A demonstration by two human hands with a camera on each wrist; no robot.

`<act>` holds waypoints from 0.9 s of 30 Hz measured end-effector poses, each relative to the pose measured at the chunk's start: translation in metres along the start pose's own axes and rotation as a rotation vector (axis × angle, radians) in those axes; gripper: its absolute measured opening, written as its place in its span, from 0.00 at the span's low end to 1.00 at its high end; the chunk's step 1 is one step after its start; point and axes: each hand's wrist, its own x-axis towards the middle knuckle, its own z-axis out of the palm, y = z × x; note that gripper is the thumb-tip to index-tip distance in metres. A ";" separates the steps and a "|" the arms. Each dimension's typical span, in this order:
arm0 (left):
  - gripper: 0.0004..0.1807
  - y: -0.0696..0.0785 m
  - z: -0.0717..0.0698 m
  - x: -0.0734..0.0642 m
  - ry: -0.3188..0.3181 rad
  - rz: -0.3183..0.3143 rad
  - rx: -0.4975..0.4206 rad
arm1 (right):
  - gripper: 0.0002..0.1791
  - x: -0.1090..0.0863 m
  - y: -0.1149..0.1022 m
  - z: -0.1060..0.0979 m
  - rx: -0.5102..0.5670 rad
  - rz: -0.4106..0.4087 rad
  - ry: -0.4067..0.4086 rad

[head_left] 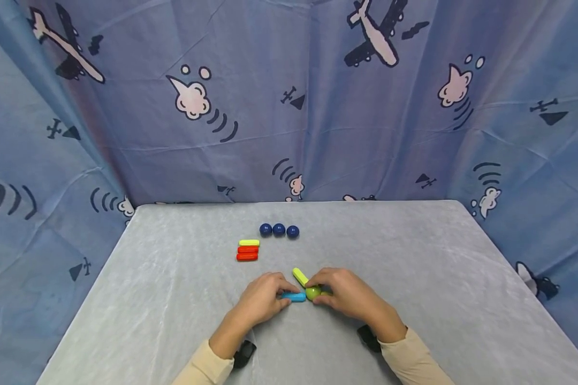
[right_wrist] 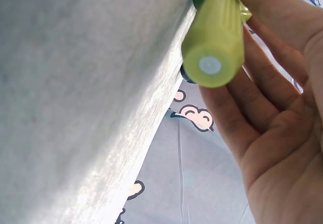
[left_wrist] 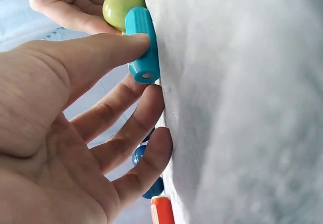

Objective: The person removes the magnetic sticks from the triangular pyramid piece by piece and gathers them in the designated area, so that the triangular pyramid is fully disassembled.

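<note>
Item: left hand (head_left: pixel 265 297), gripping; I see it pinch the blue stick (head_left: pixel 296 297), with thumb laid along the side.
Item: right hand (head_left: pixel 344 291), gripping; thumb and fingers pinch the green ball (head_left: pixel 313 292).
Item: blue stick, at the table's near centre, its end pointing at the green ball. From my post I cannot tell whether the two touch.
Item: far yellow stick (head_left: pixel 299 276), slanting away from the green ball.
Item: near yellow stick (right_wrist: pixel 214 37), at the ball's right, partly hidden by the right hand from above.
Item: three navy balls (head_left: pixel 279 230), in a row farther back.
Item: loose yellow stick (head_left: pixel 249 243) and two red sticks (head_left: pixel 248 256), side by side, left of centre.
Item: grey table (head_left: pixel 173 321); blue curtain (head_left: pixel 270 133) behind.
</note>
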 end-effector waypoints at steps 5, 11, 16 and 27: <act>0.12 0.000 0.000 0.000 -0.008 -0.015 -0.012 | 0.17 0.000 0.000 -0.001 0.008 0.001 0.003; 0.14 -0.001 -0.001 0.000 -0.018 -0.027 -0.019 | 0.17 -0.001 0.000 -0.001 0.015 0.018 -0.009; 0.14 -0.002 -0.003 -0.002 -0.011 -0.025 -0.036 | 0.17 -0.001 0.000 -0.002 0.022 0.037 -0.020; 0.11 -0.010 -0.011 -0.005 0.028 -0.071 0.015 | 0.17 -0.002 0.001 -0.001 0.011 0.029 -0.016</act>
